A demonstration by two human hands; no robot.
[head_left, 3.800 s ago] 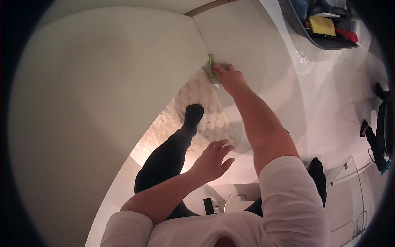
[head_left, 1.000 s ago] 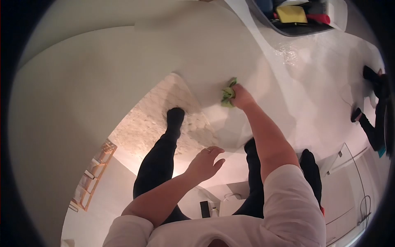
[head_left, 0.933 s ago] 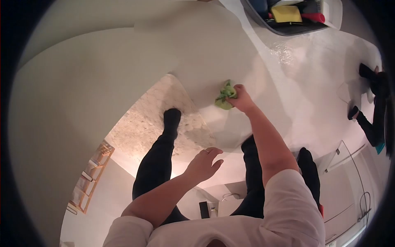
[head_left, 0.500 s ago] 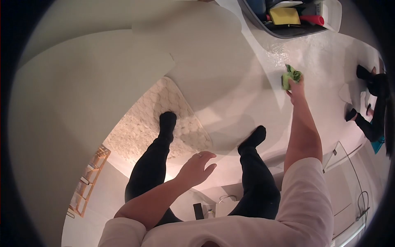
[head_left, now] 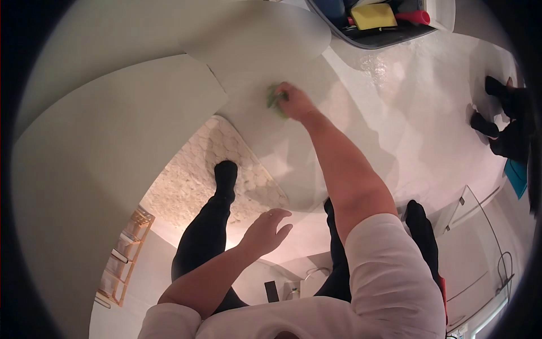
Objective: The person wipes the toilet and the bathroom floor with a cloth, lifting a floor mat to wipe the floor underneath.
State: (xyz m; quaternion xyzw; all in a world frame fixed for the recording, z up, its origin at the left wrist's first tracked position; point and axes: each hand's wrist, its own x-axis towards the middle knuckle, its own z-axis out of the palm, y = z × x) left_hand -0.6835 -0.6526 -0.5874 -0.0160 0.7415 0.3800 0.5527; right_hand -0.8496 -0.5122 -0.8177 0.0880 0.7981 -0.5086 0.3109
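Observation:
A crumpled green cloth (head_left: 274, 99) is in my right hand (head_left: 294, 103), fingers closed around it. Both look smeared by motion, low over the pale smooth floor (head_left: 339, 141). My right arm reaches forward across the middle of the view. Bent in front of my body, my left hand (head_left: 264, 233) holds nothing; its thumb stands apart from the fingers and a ring shows on one finger. Below it lies a beige textured mat (head_left: 197, 164), with my black-socked foot (head_left: 226, 172) on it.
A dark bin (head_left: 375, 44) at the top holds a yellow sponge-like block (head_left: 372, 17) and a red-handled item (head_left: 415, 17). Glossy wet-looking floor lies below it. A large white rounded surface (head_left: 101, 152) fills the left. At right are another person's dark-clothed legs (head_left: 508, 121) and a glass panel (head_left: 477, 226).
My right hand has swept left across the floor with the green cloth. My left hand stays almost still. A dark leg and foot now show right of my right arm.

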